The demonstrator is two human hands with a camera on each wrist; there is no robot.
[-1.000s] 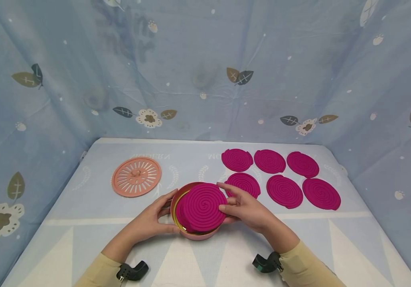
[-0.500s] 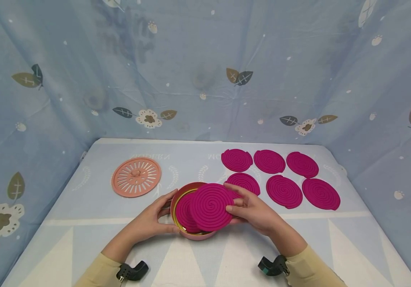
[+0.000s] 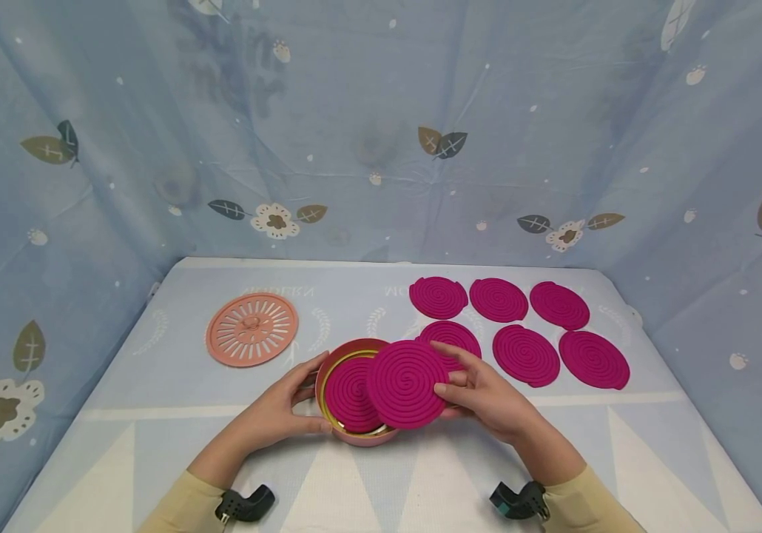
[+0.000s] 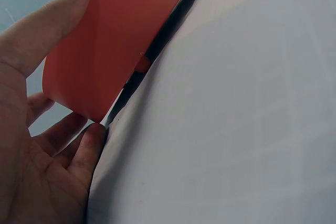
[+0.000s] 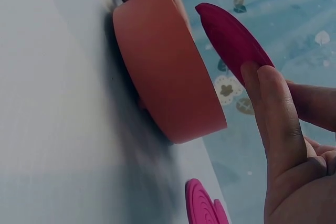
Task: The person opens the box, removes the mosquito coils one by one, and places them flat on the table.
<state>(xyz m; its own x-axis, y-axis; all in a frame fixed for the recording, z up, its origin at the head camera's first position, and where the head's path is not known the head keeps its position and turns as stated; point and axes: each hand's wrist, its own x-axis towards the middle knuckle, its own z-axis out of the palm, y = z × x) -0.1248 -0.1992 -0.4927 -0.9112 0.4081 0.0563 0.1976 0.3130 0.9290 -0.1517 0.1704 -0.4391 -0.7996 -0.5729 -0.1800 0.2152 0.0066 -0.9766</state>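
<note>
In the head view, a round coral tin point(image 3: 365, 440) with a yellow inner ring stands on the table, a magenta mosquito coil point(image 3: 348, 396) lying inside. My left hand point(image 3: 281, 411) grips the tin's left side, thumb near one edge and fingers at the other in the left wrist view. Another mosquito coil point(image 3: 408, 385) is pinched between the thumb and fingers of my right hand point(image 3: 487, 396). It is raised over the tin's right part and covers some of the inside. The right wrist view shows this held coil point(image 5: 231, 40) apart from the tin point(image 5: 163, 66).
Several more mosquito coils point(image 3: 526, 355) lie flat in two rows at the right back of the table; one is partly behind the held coil and right hand. A slotted coral lid point(image 3: 252, 348) lies at the left. Blue patterned cloth point(image 3: 368, 148) hangs behind the table.
My right hand has moved the pinched coil to the right, uncovering more of the coil inside the tin. The left hand and the tin stay in place.
</note>
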